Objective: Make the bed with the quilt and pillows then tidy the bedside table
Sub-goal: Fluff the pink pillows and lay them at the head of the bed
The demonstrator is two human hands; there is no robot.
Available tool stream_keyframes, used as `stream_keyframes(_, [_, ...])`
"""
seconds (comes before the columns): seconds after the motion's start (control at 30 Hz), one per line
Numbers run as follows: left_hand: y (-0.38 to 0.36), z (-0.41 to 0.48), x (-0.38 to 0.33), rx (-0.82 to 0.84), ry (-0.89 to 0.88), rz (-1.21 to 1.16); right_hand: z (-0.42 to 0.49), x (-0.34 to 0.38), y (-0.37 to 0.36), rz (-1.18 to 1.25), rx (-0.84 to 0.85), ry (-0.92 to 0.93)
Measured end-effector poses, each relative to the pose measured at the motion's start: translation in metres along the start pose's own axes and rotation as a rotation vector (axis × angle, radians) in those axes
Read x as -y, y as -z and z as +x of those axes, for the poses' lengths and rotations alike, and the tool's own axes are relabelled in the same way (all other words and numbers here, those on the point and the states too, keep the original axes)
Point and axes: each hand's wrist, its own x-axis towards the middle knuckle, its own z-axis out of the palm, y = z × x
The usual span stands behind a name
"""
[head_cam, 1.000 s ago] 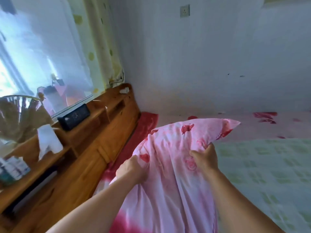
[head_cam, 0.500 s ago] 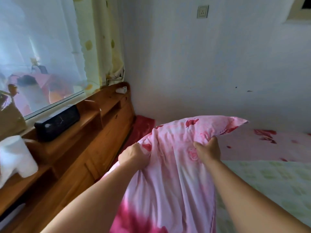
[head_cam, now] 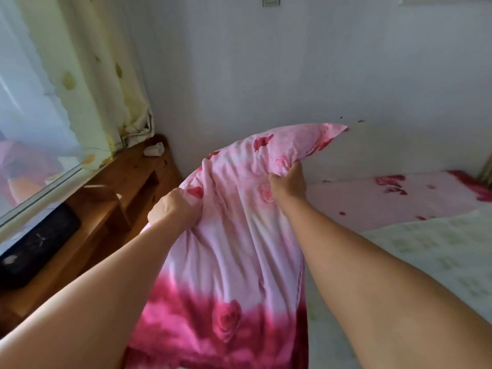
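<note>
while the pink rose-printed pillow (head_cam: 239, 249) is held up off the bed by both hands, its upper edge is gathered in two places: a bunch of cloth at the left side is gripped in the fist of the left hand (head_cam: 173, 209), and a fold nearer the far corner is clamped by the right hand (head_cam: 288, 182), whose fingers (head_cam: 296, 167) are curled into the fabric. the far corner is pointed toward the white wall (head_cam: 266, 75); whether it touches cannot be told. the dark-red lower end is seen between the two forearms. on the left, the pillow's edge is bordered closely by the wooden headboard shelf (head_cam: 127, 182), which is set under the window (head_cam: 26, 115). a black box (head_cam: 34, 246) is placed on the shelf near the glass, and a small white object (head_cam: 154, 149) is seen at its far end below the bunched curtain (head_cam: 106, 75). on the right, open room is left above the bed: a pink flowered sheet (head_cam: 386, 201) is laid flat up to the wall, and its near edge is overlapped by the pale green quilt (head_cam: 439, 249). a wall socket (head_cam: 271, 0) is cut off by the top border.
</note>
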Motion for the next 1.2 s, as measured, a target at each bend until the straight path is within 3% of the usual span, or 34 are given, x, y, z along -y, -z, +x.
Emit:
stream_keyframes(0.13, [-0.006, 0.003, -0.021, -0.056, 0.034, -0.026, 0.035, 0.003, 0.004, -0.013, 0.008, 0.040])
stream_keyframes(0.4, [-0.012, 0.029, -0.062, -0.171, 0.213, 0.016, 0.110, 0.005, -0.008, 0.021, 0.207, 0.141])
stream_keyframes(0.6, [-0.016, 0.046, -0.082, -0.214, 0.223, 0.035, 0.150, -0.008, -0.010, 0.016, 0.233, 0.106])
stream_keyframes(0.83, [-0.021, 0.058, -0.034, -0.182, 0.331, 0.029, 0.135, -0.003, -0.070, 0.039, 0.291, 0.124])
stream_keyframes(1.2, [-0.047, 0.159, 0.067, -0.035, 0.311, -0.050, 0.135, 0.024, -0.209, -0.089, 0.252, 0.081])
